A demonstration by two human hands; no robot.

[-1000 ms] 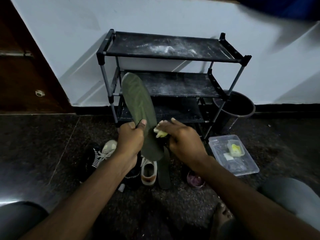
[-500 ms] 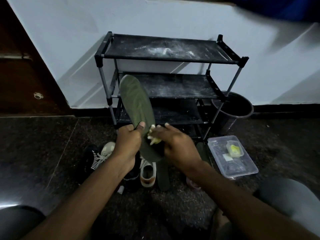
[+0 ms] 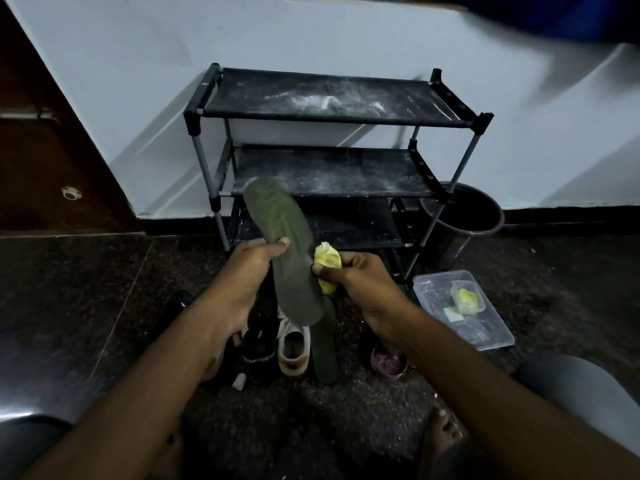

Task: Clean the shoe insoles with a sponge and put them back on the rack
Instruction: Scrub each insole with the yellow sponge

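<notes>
Your left hand (image 3: 252,268) grips the green insole (image 3: 287,258) at mid-length. Your right hand (image 3: 360,278) clutches the yellow sponge (image 3: 327,259) at its right edge. At 4 o'clock, the clear tub (image 3: 498,336) holds a small dish (image 3: 467,298) of something yellow. The insole's long axis runs 11 to 5 o'clock, toe up, before the rack (image 3: 329,112).

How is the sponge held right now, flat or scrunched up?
Scrunched up. The right hand grips the yellow sponge as a bunched wad at the edge of the green insole, which the left hand holds.
</notes>
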